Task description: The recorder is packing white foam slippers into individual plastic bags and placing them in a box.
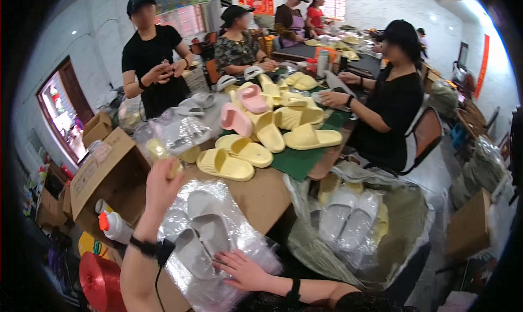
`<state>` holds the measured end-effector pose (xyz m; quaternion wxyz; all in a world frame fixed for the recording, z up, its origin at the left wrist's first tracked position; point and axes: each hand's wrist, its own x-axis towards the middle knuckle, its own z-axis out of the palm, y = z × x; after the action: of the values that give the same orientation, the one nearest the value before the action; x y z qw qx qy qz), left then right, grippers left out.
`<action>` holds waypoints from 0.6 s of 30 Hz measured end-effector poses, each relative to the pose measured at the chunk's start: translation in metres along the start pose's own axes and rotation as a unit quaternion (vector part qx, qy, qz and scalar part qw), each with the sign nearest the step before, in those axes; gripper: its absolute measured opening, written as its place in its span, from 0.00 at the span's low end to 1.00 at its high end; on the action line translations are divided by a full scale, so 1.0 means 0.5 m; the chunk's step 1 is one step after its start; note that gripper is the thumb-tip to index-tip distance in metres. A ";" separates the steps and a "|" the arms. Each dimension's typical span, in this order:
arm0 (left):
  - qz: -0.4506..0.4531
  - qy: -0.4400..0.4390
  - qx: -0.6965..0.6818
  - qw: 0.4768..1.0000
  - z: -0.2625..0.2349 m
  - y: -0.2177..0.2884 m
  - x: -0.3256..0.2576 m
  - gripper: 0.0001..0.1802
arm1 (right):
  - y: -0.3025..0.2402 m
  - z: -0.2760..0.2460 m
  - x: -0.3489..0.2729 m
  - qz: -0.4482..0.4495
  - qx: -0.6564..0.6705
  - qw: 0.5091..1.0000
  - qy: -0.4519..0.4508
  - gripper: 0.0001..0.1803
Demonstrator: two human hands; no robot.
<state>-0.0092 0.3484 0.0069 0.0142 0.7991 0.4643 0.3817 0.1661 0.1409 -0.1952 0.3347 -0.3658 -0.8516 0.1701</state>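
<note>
A pair of grey slippers (210, 236) lies in a clear plastic bag (190, 203) on the table before me. My right hand (242, 270) rests flat on the bag over the slippers, fingers spread. Above the bag's far left end, my left hand (162, 182) is raised with its fingers curled. Something small and yellowish shows at those fingertips, too blurred to name. Just past this hand is a yellow item (157, 148) beside plastic wrapping. Yellow slippers (225, 165) and pink slippers (236, 120) are heaped loosely farther up the table.
At right stands an open sack (403, 241) with bagged slippers inside. An open cardboard box (103, 176) is at left, near a white bottle with an orange cap (113, 226) and a red roll (101, 282). Co-workers stand or sit around the table's far side and right.
</note>
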 end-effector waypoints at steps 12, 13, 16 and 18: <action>-0.012 -0.145 0.141 0.979 -0.040 0.144 -0.561 0.39 | 0.001 0.007 0.004 -0.037 -0.067 0.996 0.037 0.39; -0.034 -0.131 0.150 0.979 -0.020 0.126 -0.588 0.40 | -0.006 -0.002 0.005 -0.040 -0.068 0.997 0.027 0.38; -0.061 -0.119 0.150 0.980 0.026 0.103 -0.622 0.42 | -0.009 0.000 0.003 -0.039 -0.094 0.994 0.033 0.38; -0.076 -0.105 0.152 0.980 0.041 0.100 -0.632 0.41 | -0.037 0.002 0.011 -0.023 -0.108 0.994 0.006 0.38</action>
<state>-0.0476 0.0890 -0.1772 -0.0294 0.7900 0.5723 0.2181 0.1533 0.1324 -0.1836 0.3021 -0.3818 -0.8709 0.0669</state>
